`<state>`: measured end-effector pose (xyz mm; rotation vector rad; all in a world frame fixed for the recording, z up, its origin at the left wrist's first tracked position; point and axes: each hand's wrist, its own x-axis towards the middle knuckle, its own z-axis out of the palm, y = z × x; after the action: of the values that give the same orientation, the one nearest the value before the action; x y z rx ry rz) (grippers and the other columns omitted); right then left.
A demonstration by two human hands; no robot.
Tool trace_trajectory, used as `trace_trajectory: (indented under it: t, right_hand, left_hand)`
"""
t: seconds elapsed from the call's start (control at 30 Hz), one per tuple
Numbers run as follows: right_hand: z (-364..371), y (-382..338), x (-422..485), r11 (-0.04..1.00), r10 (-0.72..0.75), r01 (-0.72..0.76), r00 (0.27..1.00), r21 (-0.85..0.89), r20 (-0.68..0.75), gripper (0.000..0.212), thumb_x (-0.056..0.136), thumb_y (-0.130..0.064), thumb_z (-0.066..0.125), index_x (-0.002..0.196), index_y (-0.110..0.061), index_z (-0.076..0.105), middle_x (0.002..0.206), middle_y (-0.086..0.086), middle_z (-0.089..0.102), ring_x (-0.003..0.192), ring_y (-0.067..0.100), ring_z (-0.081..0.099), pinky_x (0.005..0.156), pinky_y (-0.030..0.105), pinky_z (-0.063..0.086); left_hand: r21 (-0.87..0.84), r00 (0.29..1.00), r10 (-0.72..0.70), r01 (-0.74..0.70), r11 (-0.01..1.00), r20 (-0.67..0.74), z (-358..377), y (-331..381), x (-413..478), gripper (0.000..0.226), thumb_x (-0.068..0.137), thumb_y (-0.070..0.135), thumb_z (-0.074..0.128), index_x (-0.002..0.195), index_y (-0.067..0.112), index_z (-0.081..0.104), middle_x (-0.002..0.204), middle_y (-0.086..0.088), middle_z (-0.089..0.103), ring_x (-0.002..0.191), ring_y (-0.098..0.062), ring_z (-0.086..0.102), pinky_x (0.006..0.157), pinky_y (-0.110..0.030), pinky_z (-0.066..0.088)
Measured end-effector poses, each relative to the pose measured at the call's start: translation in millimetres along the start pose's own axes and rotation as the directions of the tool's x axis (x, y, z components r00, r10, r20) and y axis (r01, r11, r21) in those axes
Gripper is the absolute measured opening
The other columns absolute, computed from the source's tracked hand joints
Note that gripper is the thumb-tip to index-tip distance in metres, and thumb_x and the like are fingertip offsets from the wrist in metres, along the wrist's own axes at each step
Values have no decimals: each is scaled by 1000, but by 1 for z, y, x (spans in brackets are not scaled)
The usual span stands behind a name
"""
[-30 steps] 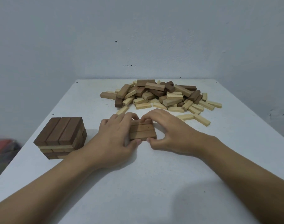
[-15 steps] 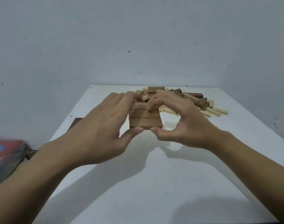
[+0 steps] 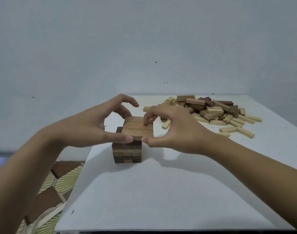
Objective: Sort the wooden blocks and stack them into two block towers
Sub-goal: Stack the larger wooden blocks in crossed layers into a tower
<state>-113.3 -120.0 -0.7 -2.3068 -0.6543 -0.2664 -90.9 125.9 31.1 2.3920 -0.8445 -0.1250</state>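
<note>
The left hand point(image 3: 87, 125) and right hand point(image 3: 176, 130) pinch a three-block brown layer point(image 3: 137, 128), long axes sideways, sitting slightly right of the tower point(image 3: 127, 152) below.

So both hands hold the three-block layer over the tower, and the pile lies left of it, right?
No. In the head view the pile lies right of the tower; the left hand and right hand do hold the layer over it.
</note>
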Motion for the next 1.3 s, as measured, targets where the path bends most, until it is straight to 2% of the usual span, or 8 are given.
trace_trajectory:
  t: [0.13,0.37,0.47,0.63,0.87,1.0,1.13,1.3]
  right_hand:
    - [10,0,8,998,58,-59,998,28,32,30,75,-40,86,97,-36,67,106,-15,67,113,0,56,98,30,46]
    - [19,-3,13,997,82,-82,994,-8,77,30,77,-40,85,99,-35,66,110,-8,65,114,3,56,98,27,43]
    - [20,-3,12,996,85,-84,993,-23,83,30,77,-39,86,99,-36,66,112,-5,64,114,3,55,92,23,41]
    - [23,1,11,996,85,-83,994,-30,63,34,77,-43,86,104,-37,66,115,-7,64,116,3,56,100,31,45]
    - [32,3,-2,980,157,-154,988,122,-13,51,85,-53,75,130,-40,55,135,-23,54,124,-3,52,103,23,41]
    - [50,3,-19,916,277,-256,961,310,-25,70,95,-67,51,155,-35,35,155,-27,38,139,-13,35,120,29,30]
    - [69,-1,-31,840,364,-367,927,399,86,86,92,-72,44,163,-41,7,167,-28,11,150,-13,8,129,35,13]
    - [82,-6,-38,848,308,-325,945,418,109,85,97,-67,44,162,-43,-6,164,-38,-3,146,-21,-4,127,27,6]
  left_hand:
    - [-19,1000,-11,11,1000,12,-1,-15,-3,68,76,50,78,133,53,42,119,18,62,120,-8,52,86,-24,48]
    - [-49,1000,-15,16,999,25,1,-30,-4,66,74,52,76,130,55,42,120,18,61,123,6,45,77,-14,44]
    - [-54,999,-31,32,998,30,4,-33,-4,67,73,54,76,130,56,42,121,19,60,119,0,48,90,-30,48]
    - [-52,1000,-10,11,999,19,8,-35,-6,62,76,53,75,130,54,45,122,21,60,129,0,47,102,-52,47]
    - [-109,996,-29,20,994,-87,21,-46,-17,70,78,65,73,139,56,40,135,29,55,135,8,43,113,-35,37]
    - [-365,951,-158,51,929,-267,47,-50,-31,85,71,76,64,148,48,41,143,32,51,134,12,44,112,-29,37]
    - [-592,917,-292,79,802,-273,80,-48,-43,90,77,73,69,154,42,37,151,36,41,136,16,39,118,-28,30]
    - [-604,926,-268,58,795,-265,98,-50,-45,99,75,75,66,159,39,27,157,32,34,145,6,33,124,-41,25]
